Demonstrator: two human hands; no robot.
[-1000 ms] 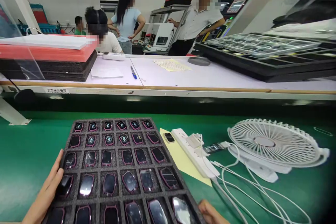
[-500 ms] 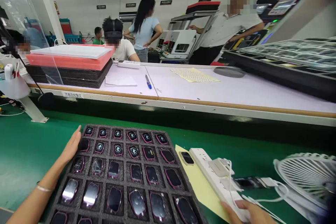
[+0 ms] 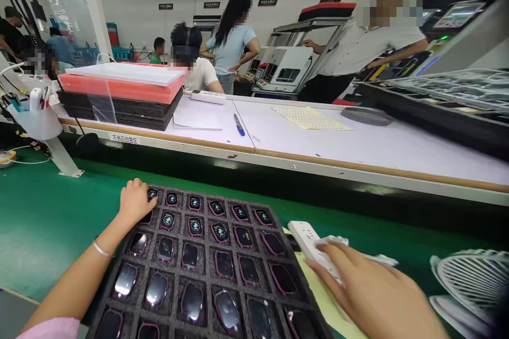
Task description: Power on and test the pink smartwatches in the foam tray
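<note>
A dark foam tray (image 3: 278, 233) with several pink-rimmed smartwatches in its cells lies on the green belt before me. My left hand (image 3: 135, 201) rests on the tray's far left corner, its fingers curled over a watch (image 3: 152, 194) there. My right hand (image 3: 374, 291) reaches out flat, fingers stretched, over a white power strip (image 3: 304, 235) just right of the tray. A yellow sheet (image 3: 314, 286) lies under the strip.
A white fan (image 3: 473, 280) sits at the lower right. Beyond the belt is a long white table (image 3: 358, 143) with stacked foam sheets (image 3: 119, 90), a pen (image 3: 239, 124), papers and black trays (image 3: 437, 111). Several people stand or sit behind it.
My left hand slid up the tray's left edge to the far corner and curled its fingers. My right hand moved up from the tray's lower right onto the power strip. The view shifted left.
</note>
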